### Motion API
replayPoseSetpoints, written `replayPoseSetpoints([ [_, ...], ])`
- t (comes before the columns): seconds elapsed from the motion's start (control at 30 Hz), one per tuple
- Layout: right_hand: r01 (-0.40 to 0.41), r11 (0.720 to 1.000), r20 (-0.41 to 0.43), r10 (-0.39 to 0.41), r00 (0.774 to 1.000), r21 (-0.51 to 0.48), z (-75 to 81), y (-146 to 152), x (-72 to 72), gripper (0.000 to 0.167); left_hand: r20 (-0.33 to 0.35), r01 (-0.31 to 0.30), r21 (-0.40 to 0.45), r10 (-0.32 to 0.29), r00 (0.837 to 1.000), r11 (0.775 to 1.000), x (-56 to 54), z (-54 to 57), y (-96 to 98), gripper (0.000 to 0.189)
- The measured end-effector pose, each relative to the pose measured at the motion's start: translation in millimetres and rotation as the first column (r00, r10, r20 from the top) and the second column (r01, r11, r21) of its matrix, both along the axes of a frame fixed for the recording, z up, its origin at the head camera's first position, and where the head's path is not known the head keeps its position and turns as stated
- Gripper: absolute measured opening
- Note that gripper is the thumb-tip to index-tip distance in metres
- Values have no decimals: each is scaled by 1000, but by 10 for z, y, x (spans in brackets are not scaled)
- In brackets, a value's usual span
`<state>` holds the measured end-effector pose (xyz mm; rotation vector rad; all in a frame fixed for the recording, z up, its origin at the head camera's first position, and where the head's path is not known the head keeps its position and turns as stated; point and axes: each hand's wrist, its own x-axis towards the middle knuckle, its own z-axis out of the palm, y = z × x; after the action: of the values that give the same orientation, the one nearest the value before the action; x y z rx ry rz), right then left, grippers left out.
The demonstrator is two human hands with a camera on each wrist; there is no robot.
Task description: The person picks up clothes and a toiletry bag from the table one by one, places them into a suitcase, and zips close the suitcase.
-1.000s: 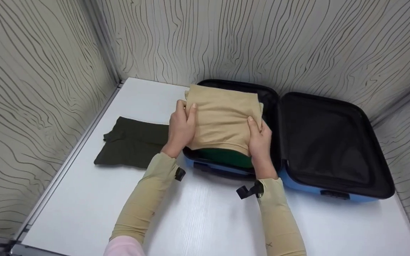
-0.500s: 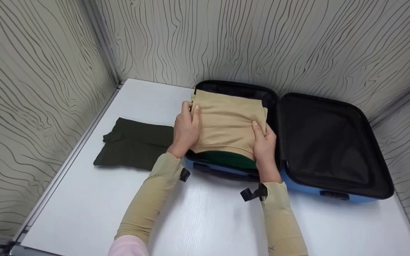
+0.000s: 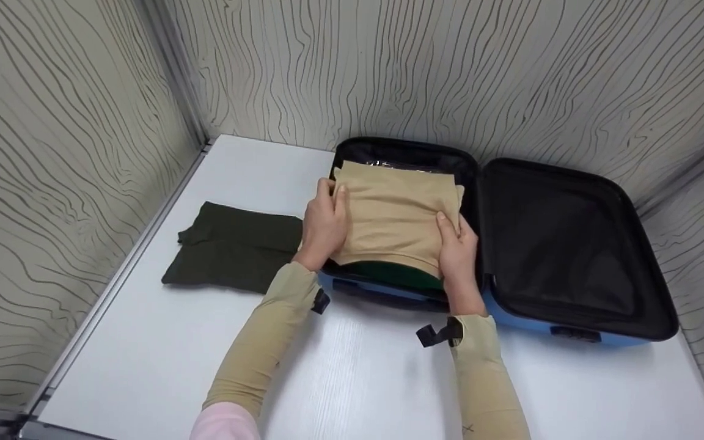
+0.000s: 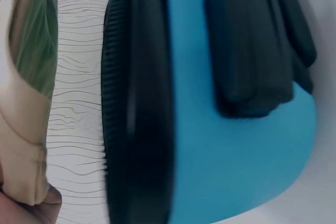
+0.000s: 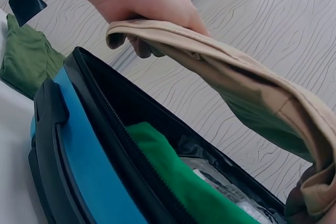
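Note:
A folded tan garment (image 3: pixel 395 214) is held between both hands over the left half of an open blue suitcase (image 3: pixel 410 150). My left hand (image 3: pixel 324 223) grips its left edge, thumb on top and fingers beneath. Its right edge is pinched the same way by my right hand (image 3: pixel 459 247). In the right wrist view the garment (image 5: pixel 236 66) sags between the hands, above the suitcase rim, and a green patch shows on its underside. Bright green cloth (image 5: pixel 173 166) lies inside the suitcase below, beside clear plastic packaging (image 5: pixel 226 182).
A folded dark green garment (image 3: pixel 236 247) lies on the white table (image 3: pixel 340 379) left of the suitcase. The black-lined lid (image 3: pixel 566 238) is laid open to the right. Patterned walls (image 3: pixel 413 73) stand behind and at both sides.
Both hands have brought the tan garment slightly right and toward the person, lower over the suitcase. Shiny plastic now shows behind its far edge. The suitcase and dark green garment stay put.

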<state>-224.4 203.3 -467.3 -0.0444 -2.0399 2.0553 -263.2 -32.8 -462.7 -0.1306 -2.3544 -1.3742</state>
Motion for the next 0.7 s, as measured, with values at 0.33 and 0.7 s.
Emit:
replayPoseSetpoints([
  [0.33, 22, 994, 104, -33, 994, 104, -121, 110, 9, 48, 46, -32, -66, 35, 998, 997, -10, -116, 98, 24],
  [0.7, 35, 994, 219, -58, 974, 106, -206, 182, 32, 45, 86, -23, -115, 33, 996, 993, -9, -243, 197, 24],
])
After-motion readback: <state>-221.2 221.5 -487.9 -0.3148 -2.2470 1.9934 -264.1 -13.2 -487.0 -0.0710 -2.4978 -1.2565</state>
